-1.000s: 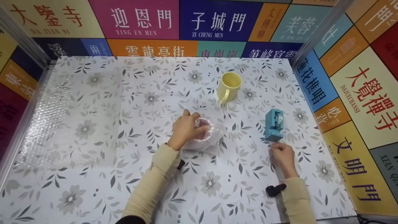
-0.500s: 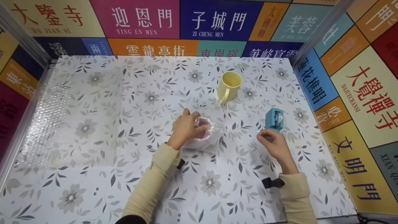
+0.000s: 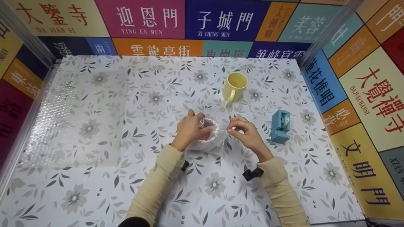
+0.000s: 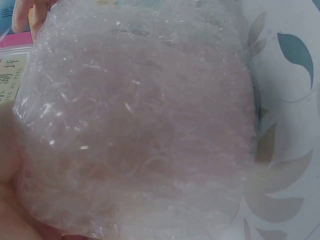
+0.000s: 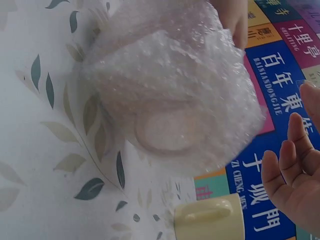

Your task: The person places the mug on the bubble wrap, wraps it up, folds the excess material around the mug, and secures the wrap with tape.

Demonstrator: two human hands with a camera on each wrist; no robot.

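Observation:
A pinkish cup [image 3: 205, 145] wrapped in bubble wrap stands mid-table. My left hand [image 3: 188, 130] grips its left side, thumb inside the mouth and fingers around the outside. The wrap [image 4: 140, 115] fills most of the left wrist view. Just right of the cup is my right hand [image 3: 245, 131], thumb and forefinger brought together. The right wrist view shows a small clear piece of tape [image 5: 302, 82] at that hand's fingertips, the other fingers loosely curled. A rounded outline shows through the wrap [image 5: 170, 127] there.
A yellow mug [image 3: 234, 88] stands behind the cup, its handle toward me. To the right is a blue tape dispenser [image 3: 280, 127]. A flat bubble wrap sheet [image 3: 79, 119] covers the table's left part. Printed panels [image 3: 151, 19] wall the back and sides.
My right hand has moved left and away from the tape dispenser to the wrapped cup's right side. The left hand keeps its grip on the cup.

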